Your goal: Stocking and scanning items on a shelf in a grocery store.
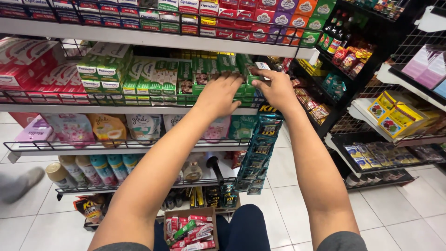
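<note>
I see both arms stretched out to the wire-fronted shelf (pixel 139 108) that carries the green toothpaste boxes (pixel 204 74). My left hand (pixel 222 95) lies flat on the right end of that green row, fingers spread and pressed against the box fronts; its grip is open, resting on the boxes rather than closed around any 1 of them. My right hand (pixel 277 88) sits just beside it, at the shelf's right corner, fingers curled onto the last green boxes there; I cannot tell whether it actually pinches a box or only pushes on it. The green boxes stand upright in a packed row, with red and white boxes (pixel 32 69) at the far left end of the same shelf. Below this shelf hang pouches (pixel 109 128), and below those stand round cans (pixel 90 169). A strip of dark sachets (pixel 260 148) hangs down from the shelf's right corner. Down by my knees sits an open cardboard box (pixel 190 230) holding red packs.
</note>
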